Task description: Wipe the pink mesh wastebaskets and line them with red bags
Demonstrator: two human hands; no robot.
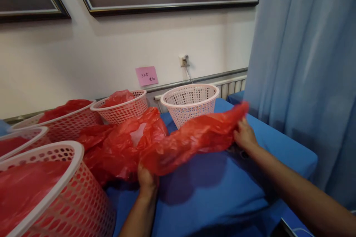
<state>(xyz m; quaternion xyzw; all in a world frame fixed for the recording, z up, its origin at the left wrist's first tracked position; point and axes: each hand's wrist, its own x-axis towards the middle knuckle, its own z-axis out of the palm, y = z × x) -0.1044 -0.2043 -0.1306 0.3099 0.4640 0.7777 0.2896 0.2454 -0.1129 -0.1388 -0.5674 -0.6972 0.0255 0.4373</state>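
Observation:
A red plastic bag (pixel 191 139) is stretched between my two hands above the blue-covered table. My left hand (pixel 147 177) is closed on its near left end, the fingers partly hidden under the plastic. At the far right end, my right hand (pixel 245 135) grips the bag, whose tip is blurred by motion. Just behind the bag stands a pink perforated basket (pixel 191 109) with no bag in it. Left of my left hand lies a heap of crumpled red plastic bags (pixel 122 152), touching or overlapping the held one.
Several pink baskets with red plastic inside crowd the left, the nearest basket (pixel 91 196) beside my left forearm. A dark object (pixel 239 152) lies under my right hand on the blue cover (pixel 194 200). A blue curtain (pixel 300 63) hangs at right; a pink note (pixel 147 76) is on the wall.

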